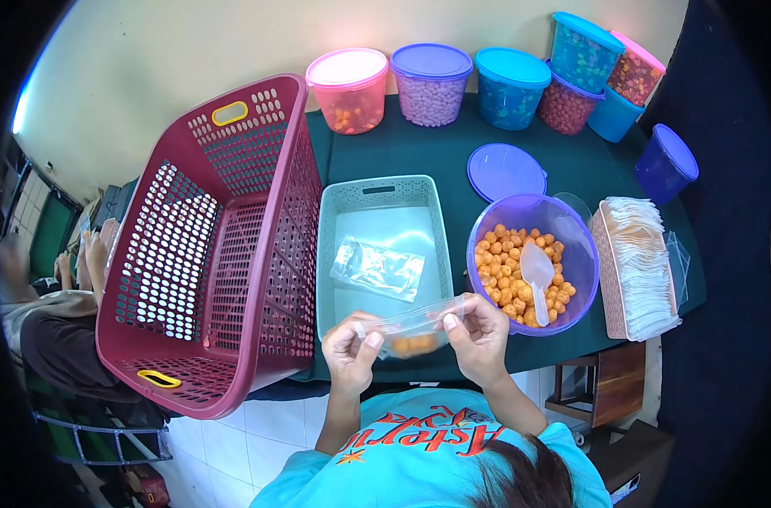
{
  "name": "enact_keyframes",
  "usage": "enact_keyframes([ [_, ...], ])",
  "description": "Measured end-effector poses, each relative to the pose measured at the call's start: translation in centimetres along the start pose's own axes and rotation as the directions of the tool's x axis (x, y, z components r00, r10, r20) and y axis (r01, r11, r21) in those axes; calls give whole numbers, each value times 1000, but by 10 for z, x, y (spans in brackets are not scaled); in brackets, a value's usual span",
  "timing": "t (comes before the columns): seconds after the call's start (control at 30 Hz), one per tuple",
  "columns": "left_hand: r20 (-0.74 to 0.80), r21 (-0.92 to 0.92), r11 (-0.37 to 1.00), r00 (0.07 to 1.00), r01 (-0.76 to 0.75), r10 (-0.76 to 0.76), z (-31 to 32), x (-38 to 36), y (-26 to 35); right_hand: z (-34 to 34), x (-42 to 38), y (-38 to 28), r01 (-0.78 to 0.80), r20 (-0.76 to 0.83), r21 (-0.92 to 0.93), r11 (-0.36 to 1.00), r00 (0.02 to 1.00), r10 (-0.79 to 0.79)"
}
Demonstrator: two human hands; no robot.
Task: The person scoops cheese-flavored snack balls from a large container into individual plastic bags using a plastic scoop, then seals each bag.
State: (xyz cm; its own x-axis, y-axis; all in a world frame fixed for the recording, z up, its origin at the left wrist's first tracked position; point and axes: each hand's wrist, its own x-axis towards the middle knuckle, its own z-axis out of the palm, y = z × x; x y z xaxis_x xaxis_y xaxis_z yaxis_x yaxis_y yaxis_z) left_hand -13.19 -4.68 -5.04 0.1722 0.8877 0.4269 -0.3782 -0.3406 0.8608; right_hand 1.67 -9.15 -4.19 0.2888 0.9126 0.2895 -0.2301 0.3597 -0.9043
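Observation:
A clear plastic bag [414, 342] with orange snack balls at its bottom hangs between my hands. My left hand [348, 349] pinches one top corner, and my right hand [477, 337] pinches the other, so the top edge is stretched flat. Just right of my right hand, a purple tub [582, 254] holds many orange snack balls [497, 264]. A white scoop [537, 275] lies on top of them. Beyond my hands stands a pale green basket [440, 245] with a flat clear plastic packet [379, 267] inside.
A large maroon laundry basket [271, 229] leans at the left. A pink basket [612, 288] of stacked white packets [644, 271] stands right. Behind are a purple lid [507, 172] and several lidded tubs, including a pink tub [348, 93]. Another person's arm [89, 262] shows far left.

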Motion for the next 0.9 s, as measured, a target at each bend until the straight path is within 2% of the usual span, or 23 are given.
enact_keyframes([
  [0.03, 35, -41, 999, 999, -11, 12, 1, 1, -1, -1, 0, -1, -15, -13, -7, 1000, 1000, 15],
  [0.17, 14, 83, 994, 997, 78, -79, -1, 1, -1, -5, -2, 0, -31, -6, -25, 999, 1000, 31],
  [0.27, 33, 105, 991, 996, 77, -81, -2, 5, -3, -9, -4, 0, 10, 14, 6, 1000, 1000, -10],
  [0.33, 54, 114, 990, 994, 86, -93, 0, 8, -4, -9, -2, -7, 27, 43, -172, 985, 999, -19],
  [0.43, 126, 81, 992, 987, 94, -103, 5, 10, -6, -12, -5, -2, 111, 8, -281, 953, 994, -113],
  [0.5, 195, -57, 987, 971, 151, -137, 9, 11, -8, -12, -6, -3, 129, -12, -287, 949, 990, -138],
  [0.6, 286, -46, 989, 951, 138, -119, 14, 12, -6, -12, -8, -6, 146, -10, -298, 943, 988, -156],
  [0.63, 287, -46, 990, 951, 136, -117, 13, 11, -6, -12, -8, -7, 142, 3, -305, 942, 989, -148],
  [0.7, 225, 132, 975, 952, 179, -205, 8, 8, -6, -12, -7, -8, 124, 16, -278, 953, 992, -124],
  [0.83, 205, 170, 976, 964, 134, -168, 7, 7, -3, -7, -2, -15, 73, 82, -204, 976, 995, -57],
  [0.9, 223, 125, 983, 962, 132, -158, 10, 7, -2, -10, -2, -5, 130, 103, -239, 962, 989, -108],
])
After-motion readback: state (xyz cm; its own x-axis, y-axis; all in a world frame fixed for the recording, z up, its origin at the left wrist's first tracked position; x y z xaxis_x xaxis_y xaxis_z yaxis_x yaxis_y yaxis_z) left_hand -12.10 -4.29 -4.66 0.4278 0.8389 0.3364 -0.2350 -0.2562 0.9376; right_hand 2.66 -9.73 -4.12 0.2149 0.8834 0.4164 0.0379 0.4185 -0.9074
